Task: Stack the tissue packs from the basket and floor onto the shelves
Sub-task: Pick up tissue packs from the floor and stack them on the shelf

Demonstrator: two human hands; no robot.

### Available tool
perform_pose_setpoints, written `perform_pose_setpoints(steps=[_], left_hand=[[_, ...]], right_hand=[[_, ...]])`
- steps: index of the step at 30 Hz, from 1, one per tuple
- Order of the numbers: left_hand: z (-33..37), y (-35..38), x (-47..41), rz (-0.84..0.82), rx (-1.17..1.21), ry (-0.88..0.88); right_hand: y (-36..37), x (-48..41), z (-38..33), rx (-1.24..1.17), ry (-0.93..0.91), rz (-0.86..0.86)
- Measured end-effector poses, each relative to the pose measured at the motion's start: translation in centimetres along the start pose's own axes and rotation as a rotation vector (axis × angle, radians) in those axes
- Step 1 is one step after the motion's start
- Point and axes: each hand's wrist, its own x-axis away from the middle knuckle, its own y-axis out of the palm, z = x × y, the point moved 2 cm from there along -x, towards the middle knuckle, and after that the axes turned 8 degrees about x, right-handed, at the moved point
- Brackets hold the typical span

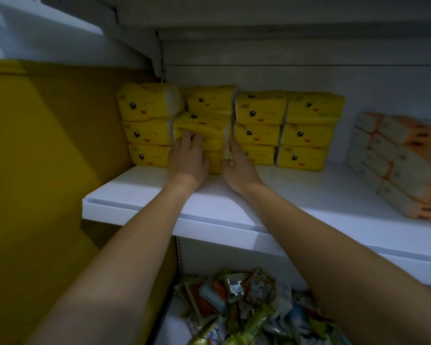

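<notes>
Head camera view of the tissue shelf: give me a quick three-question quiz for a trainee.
1. True or false: the left hand and right hand touch the same column of yellow tissue packs.
2. The orange-and-white tissue packs lie where from the yellow ones? A left, B right, C shelf below.
3. How many packs high is the rightmost yellow column?
Key: 1 true; 2 B; 3 three.
</notes>
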Motion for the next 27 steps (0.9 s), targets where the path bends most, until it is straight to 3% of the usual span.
perform_pose_setpoints(steps=[3, 7, 15, 21, 27], left_hand=[[0.2, -1.1, 0.9, -0.067, 0.000, -0.009], [2.1, -3.2, 3.3, -0.095, 0.069, 0.080], [14.2, -4.0, 12.5, -0.286, 0.203, 0.319], [25.2, -0.5, 21.6, -0.407, 0.348, 0.518], [35.8, 5.1, 31.9, -0.652, 0.439, 0.721]], right_hand=[[-1.4, 1.6, -0.3, 0.122, 0.022, 0.059], [-4.7, 6.4, -0.6, 0.395, -0.106, -0.016], [-14.0, 20.3, 1.4, 0.686, -0.109, -0.031], [-21.5, 32.8, 7.6, 0.834, 0.060, -0.023], [-29.2, 46.3, 13.8, 0.939, 0.368, -0.022]])
